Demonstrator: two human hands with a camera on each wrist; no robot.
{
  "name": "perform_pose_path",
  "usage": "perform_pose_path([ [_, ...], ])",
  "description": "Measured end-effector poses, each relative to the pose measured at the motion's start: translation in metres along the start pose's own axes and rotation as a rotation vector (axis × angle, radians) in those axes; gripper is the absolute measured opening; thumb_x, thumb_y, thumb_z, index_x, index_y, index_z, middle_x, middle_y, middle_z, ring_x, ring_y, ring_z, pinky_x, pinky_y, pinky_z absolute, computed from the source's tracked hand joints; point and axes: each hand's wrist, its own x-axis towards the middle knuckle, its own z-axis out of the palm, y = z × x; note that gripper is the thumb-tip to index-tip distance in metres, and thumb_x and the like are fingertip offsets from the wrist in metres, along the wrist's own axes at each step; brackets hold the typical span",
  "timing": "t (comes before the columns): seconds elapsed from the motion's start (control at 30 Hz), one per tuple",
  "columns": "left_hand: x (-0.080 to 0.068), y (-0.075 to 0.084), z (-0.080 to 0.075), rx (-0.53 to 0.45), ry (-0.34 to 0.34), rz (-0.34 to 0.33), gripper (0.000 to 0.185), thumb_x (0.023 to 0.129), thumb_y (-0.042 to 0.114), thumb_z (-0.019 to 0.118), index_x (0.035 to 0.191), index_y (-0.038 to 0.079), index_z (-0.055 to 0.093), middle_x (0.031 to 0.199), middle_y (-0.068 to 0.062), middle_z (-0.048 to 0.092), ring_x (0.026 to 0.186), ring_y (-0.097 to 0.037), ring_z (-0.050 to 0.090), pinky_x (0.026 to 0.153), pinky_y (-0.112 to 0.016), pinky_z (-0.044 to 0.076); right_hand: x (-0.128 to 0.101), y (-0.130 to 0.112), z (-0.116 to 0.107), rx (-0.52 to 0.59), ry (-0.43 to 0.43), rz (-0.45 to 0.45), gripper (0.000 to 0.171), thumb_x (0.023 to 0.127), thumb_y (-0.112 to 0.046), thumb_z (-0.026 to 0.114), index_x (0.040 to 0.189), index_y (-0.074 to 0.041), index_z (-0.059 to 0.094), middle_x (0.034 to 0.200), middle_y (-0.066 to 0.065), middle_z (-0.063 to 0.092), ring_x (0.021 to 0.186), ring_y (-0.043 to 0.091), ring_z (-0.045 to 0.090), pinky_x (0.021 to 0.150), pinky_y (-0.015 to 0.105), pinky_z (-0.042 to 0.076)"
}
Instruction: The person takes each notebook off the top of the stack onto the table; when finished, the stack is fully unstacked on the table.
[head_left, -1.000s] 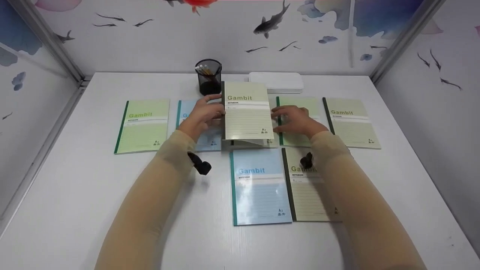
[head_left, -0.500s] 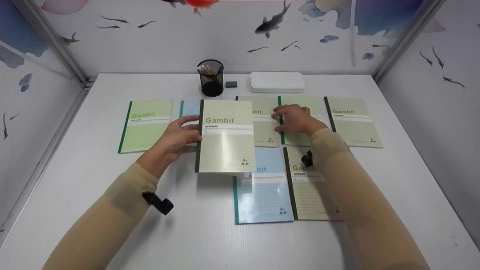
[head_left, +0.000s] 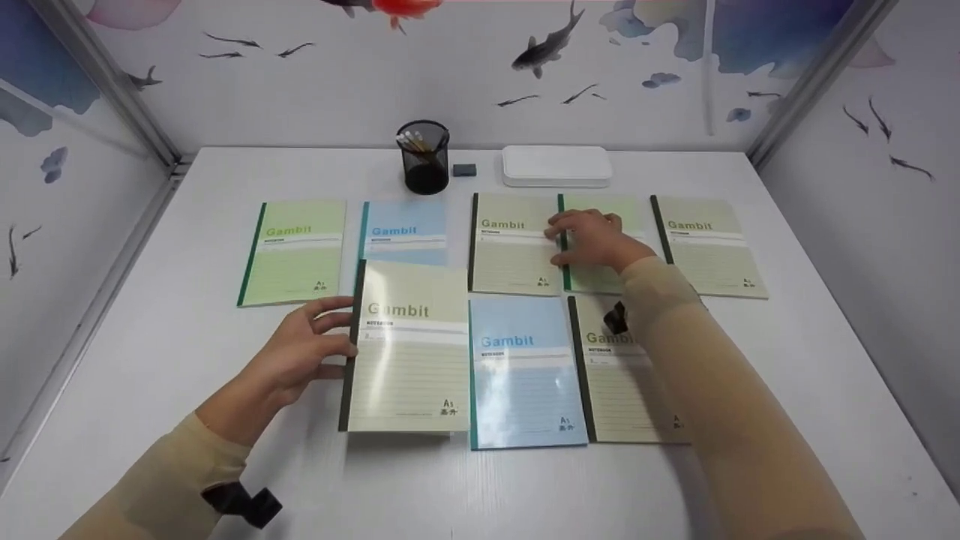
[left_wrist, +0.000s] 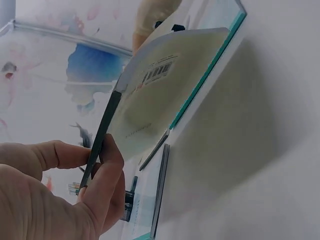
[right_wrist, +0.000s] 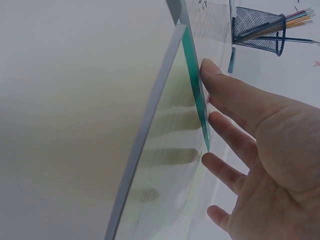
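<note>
Now | left hand (head_left: 300, 349) pinches beige notebook (head_left: 409, 349) by its spine, squaring it beside the blue notebook (head_left: 521, 371) | right hand (head_left: 592, 238) lies flat, pinning green notebook (head_left: 600, 276).

Beige notebook (head_left: 409, 349) in left hand (head_left: 300, 352), now lower, nearer, beside blue notebook (head_left: 521, 371).

The left hand (head_left: 304, 349) is on the near left side, its fingers and thumb pinched together with the thumb on top. The right hand (head_left: 592, 238) reaches farther forward, palm down, its fingers straight and spread. Both forearms wear beige sleeves with a black wrist strap.
</note>
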Motion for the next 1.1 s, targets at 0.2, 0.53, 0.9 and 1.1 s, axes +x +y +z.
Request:
perform_pose_path([
  [0.2,-0.010,-0.018,0.004,0.040,0.035,-0.015,0.078,0.085,-0.007,0.062,0.156,0.001,0.031,0.153,-0.023,0.048,0.097,-0.021,0.069,0.078,-0.039,0.064,-0.001,0.000,-0.003,-0.011,0.000,-0.014,0.053,0.091,-0.030,0.080,0.140,-0.019,0.065,0.162,0.002,0.044,0.152,0.038,0.029,0.120,0.070,0.006],
  [0.53,-0.004,-0.037,0.006,0.242,0.017,0.005,0.091,0.084,-0.002,0.072,0.160,0.009,0.023,0.140,-0.026,0.049,0.099,-0.028,0.069,0.077,-0.043,0.064,-0.005,0.002,-0.005,-0.020,-0.008,0.016,0.054,0.092,-0.030,0.080,0.142,-0.018,0.064,0.163,0.001,0.043,0.153,0.037,0.029,0.121,0.069,0.007],
  [0.9,0.015,-0.033,-0.002,0.513,-0.015,0.085,0.098,0.079,-0.003,0.078,0.161,0.015,0.029,0.129,-0.025,0.055,0.084,-0.022,0.070,0.065,-0.038,0.064,-0.003,-0.002,-0.004,0.021,-0.012,0.027,0.055,0.091,-0.029,0.080,0.142,-0.019,0.063,0.163,-0.001,0.043,0.154,0.033,0.029,0.123,0.066,0.005],
  [1.1,0.018,-0.028,-0.003,0.666,-0.031,0.080,0.098,0.074,0.001,0.087,0.158,0.007,0.036,0.119,-0.023,0.062,0.075,-0.021,0.068,0.060,-0.034,0.063,-0.004,-0.003,-0.001,0.014,-0.012,0.017,0.054,0.091,-0.029,0.081,0.141,-0.019,0.064,0.163,0.000,0.043,0.153,0.036,0.029,0.122,0.067,0.005],
])
